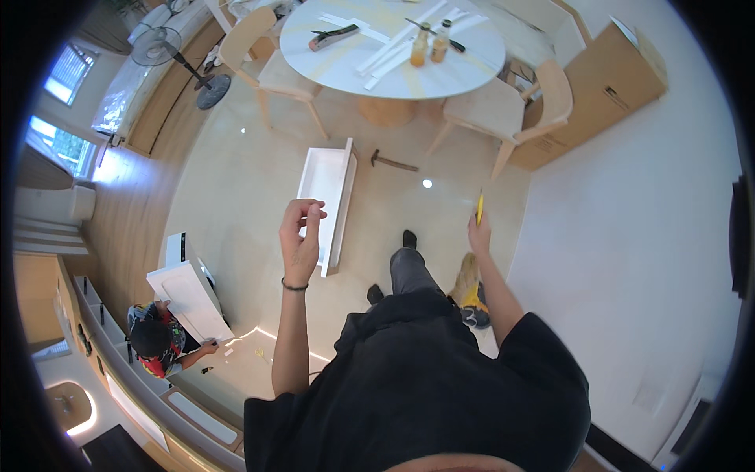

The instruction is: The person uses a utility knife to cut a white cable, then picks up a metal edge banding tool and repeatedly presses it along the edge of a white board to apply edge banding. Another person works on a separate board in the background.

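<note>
Head view: drawer [336,197] on glossy floor [236,197]; round table [475,69]

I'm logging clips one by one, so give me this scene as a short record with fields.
Left hand: fingers curled, overlapping the drawer in view; whether it holds anything is unclear
Right hand: holds a thin yellow tool
Floor: white drawer, hammer beside it
Table: round, white, two bottles on it
Co-worker: at left, holding a white unit

bottles [420,47] on table [481,59] | left chair [289,79] at table, fan [189,68] farther left | right chair [487,106] at table, carton [598,90] behind it | hammer [395,163] right of drawer [322,169], both before table
</note>
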A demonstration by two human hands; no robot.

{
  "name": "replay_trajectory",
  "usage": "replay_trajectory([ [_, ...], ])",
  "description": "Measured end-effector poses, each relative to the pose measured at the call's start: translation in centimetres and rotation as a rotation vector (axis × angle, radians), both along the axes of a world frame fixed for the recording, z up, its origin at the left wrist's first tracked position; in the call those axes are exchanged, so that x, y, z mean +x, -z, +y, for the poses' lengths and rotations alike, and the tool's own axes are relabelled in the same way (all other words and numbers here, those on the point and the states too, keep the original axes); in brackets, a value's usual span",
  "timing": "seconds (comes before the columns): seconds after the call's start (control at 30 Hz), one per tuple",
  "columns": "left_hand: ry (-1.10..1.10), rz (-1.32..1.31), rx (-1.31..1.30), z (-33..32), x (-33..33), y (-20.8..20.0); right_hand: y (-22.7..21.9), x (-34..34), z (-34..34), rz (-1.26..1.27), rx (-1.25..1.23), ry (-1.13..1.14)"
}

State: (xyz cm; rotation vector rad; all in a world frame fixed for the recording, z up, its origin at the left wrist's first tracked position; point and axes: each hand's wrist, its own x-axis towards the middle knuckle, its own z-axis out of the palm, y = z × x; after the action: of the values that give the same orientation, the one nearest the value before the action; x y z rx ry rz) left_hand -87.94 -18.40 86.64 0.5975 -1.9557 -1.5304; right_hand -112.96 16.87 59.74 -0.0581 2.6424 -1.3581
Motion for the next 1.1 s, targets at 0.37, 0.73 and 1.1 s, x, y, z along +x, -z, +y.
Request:
replay_trajectory([
  [0.37, -0.381, -0.245, -0.044, -6.9, -9.9, -2.5, -10.9, -44.6, -33.2, 0.468, -0.201, -0.020],
  [0.73, -0.635, -0.371, 0.155, -4.2, -12.6, -2.5, -6.4, -46.8, -33.7, 0.334, -0.304, 0.184],
  [1.1, -0.510, -0.344, 0.004, -11.9, -27.4, -4.4, 0.3, -42.2, -28.6, 0.129, 0.250, 0.132],
])
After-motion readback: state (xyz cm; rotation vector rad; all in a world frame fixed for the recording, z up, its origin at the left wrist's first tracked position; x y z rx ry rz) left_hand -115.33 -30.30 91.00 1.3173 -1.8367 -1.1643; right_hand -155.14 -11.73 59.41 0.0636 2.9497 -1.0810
